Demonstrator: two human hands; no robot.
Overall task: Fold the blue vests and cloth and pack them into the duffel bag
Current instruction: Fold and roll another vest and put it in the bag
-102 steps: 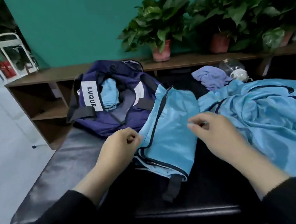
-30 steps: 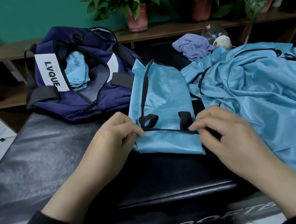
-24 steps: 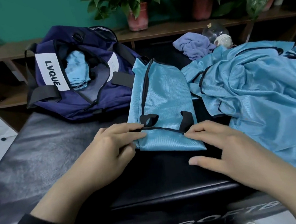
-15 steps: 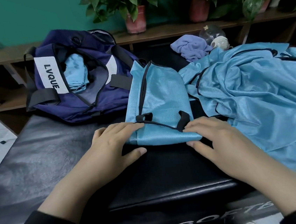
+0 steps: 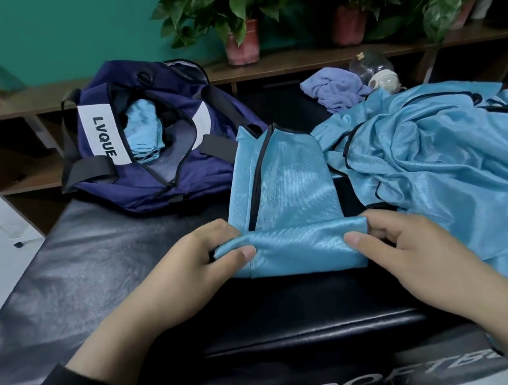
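My left hand (image 5: pixel 188 262) gripped the near-left end of the vest (image 5: pixel 292 207), thumb on top of the turned-over band and fingers (image 5: pixel 219 230) curled behind it. My right hand (image 5: pixel 409 248) gripped the near-right end the same way, thumb pressed on the band and fingers closed over its edge. Both hands were shut on fabric; neither was free.

The vest lay on the black bench (image 5: pixel 96 256), directly ahead of my fingers and between them. Its long axis ran away from me, toward the bag (image 5: pixel 155 158). The rolled band at the near end lay crosswise, from one thumb to the other. The black trim ran lengthwise along the left part of the vest.

I judged the next move to be a roll or fold straight forward, along that long axis. Both hands sat level on the band, so neither led. The left hand was the nearer one to the bag.

Just right of the vest lay a loose pile (image 5: pixel 447 165) of unfolded blue vests, touching it at the far corner. The bag stood at far left, unzipped, with one blue bundle (image 5: pixel 144 131) already inside. The purple cloth (image 5: pixel 334 91) lay unfolded behind the pile.
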